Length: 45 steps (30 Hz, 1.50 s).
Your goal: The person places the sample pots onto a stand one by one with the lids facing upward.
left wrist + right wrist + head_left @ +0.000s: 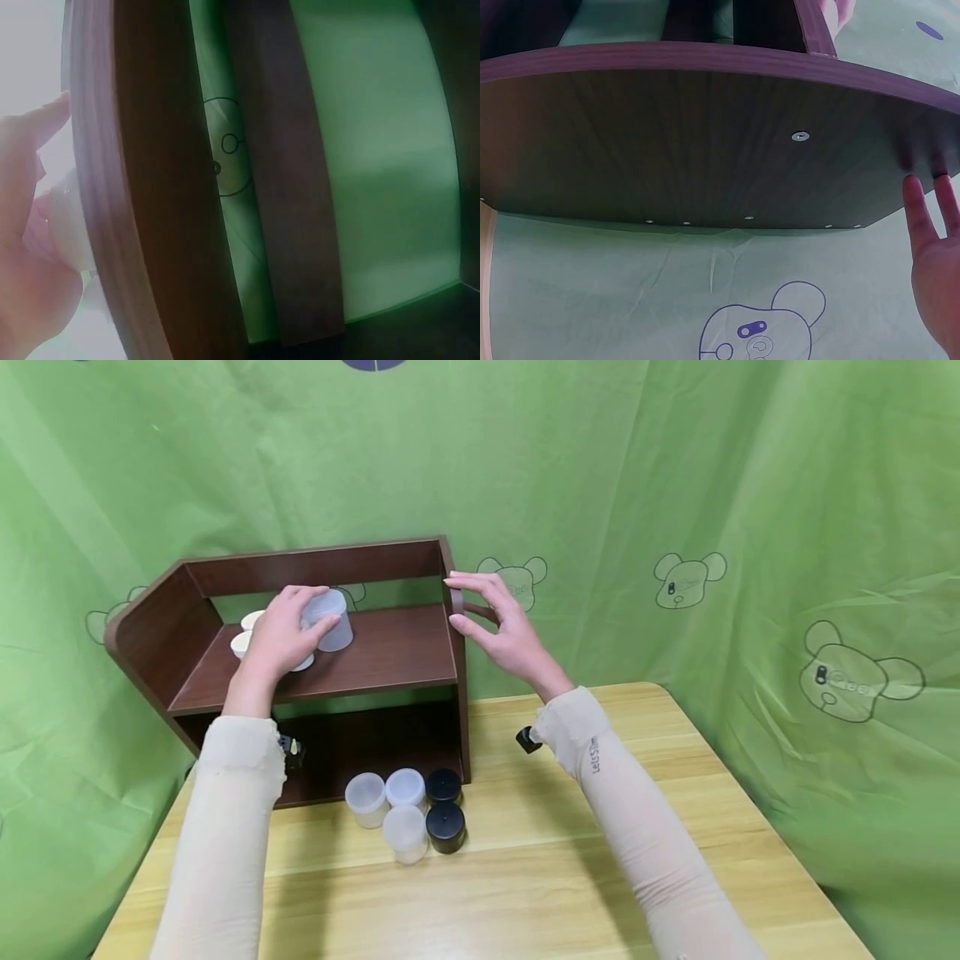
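Note:
My left hand [279,631] is over the upper board of a brown wooden shelf [397,647], its thumb and fingers curled about the left side of a translucent plastic jar [336,631]. Under that hand a white rounded thing [302,663] shows only in part. Two white-topped containers [242,643] stand behind the hand to the left. At the shelf's right end, my right hand [510,631] has its fingers spread and extended. In the right wrist view, its fingertips [913,187] touch the outer face of the side panel [705,142].
In front of the shelf, on the wooden table [525,893], three translucent jars [406,833] stand close beside two black-lidded jars [446,827]. A green curtain [585,485] with bear drawings hangs behind and to the sides. The shelf's lower compartment [360,735] is dark.

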Each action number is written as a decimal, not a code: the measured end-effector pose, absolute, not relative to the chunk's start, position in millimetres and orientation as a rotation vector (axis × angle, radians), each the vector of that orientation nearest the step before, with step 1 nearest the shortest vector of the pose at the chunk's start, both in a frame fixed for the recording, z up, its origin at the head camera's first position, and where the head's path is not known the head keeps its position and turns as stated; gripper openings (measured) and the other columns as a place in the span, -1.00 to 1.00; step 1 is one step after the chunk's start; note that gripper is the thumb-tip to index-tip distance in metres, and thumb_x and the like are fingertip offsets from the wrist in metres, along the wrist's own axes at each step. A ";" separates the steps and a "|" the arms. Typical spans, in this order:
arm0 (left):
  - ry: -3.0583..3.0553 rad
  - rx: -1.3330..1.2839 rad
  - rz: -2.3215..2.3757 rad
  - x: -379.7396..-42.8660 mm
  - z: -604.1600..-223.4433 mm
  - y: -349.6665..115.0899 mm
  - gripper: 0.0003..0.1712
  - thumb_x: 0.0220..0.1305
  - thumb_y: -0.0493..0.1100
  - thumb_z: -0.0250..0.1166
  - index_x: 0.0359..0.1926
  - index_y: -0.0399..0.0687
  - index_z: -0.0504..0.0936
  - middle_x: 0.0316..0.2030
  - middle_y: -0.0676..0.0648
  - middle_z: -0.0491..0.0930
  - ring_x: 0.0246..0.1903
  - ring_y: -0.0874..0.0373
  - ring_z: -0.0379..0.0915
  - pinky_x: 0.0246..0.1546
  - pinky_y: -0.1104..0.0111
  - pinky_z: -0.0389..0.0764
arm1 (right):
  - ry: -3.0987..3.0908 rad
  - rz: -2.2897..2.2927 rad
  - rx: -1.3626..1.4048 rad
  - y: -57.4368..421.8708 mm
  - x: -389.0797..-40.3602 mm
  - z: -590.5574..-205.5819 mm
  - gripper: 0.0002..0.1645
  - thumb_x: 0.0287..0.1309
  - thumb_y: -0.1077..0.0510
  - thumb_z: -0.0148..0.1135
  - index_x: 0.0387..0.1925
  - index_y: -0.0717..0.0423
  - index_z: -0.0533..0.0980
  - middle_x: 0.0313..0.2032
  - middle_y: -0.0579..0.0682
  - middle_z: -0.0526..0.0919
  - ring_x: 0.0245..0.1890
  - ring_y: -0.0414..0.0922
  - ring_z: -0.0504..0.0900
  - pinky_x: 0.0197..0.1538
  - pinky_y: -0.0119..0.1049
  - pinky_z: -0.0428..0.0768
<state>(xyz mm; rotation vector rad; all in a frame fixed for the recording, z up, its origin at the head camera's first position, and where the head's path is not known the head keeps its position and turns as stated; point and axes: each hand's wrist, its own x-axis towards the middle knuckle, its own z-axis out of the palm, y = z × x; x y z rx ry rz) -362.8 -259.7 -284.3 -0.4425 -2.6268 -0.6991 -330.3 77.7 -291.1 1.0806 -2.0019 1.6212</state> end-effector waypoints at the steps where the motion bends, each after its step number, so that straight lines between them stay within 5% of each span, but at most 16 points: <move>1: -2.633 -0.441 -0.697 -362.9 -284.6 -259.4 -0.35 0.45 0.01 0.28 0.44 -0.16 0.45 0.35 -0.36 0.40 0.38 -0.29 0.27 0.35 -0.21 0.31 | -2.002 1.623 1.079 77.7 -330.3 -291.2 -0.44 0.38 0.32 0.26 0.37 0.25 0.45 0.42 0.14 0.36 0.41 -0.03 0.38 0.44 -0.06 0.47; 32: -2.531 -0.398 -0.606 -357.4 -292.4 -254.8 -0.26 0.37 0.05 0.35 0.48 -0.06 0.40 0.50 -0.22 0.32 0.43 -0.29 0.21 0.34 -0.25 0.24 | -2.009 1.637 1.071 75.2 -332.9 -292.6 -0.44 0.38 0.32 0.25 0.38 0.24 0.44 0.43 0.13 0.34 0.42 -0.01 0.37 0.45 -0.11 0.46; 45: -2.329 -0.538 -0.682 -330.3 -294.1 -239.2 -0.36 0.36 -0.02 0.39 0.42 0.02 0.52 0.42 -0.13 0.45 0.35 -0.23 0.33 0.33 -0.17 0.32 | -1.971 1.637 1.095 75.0 -331.3 -292.8 -0.46 0.38 0.34 0.25 0.35 0.31 0.44 0.43 0.20 0.34 0.42 0.01 0.36 0.43 -0.07 0.49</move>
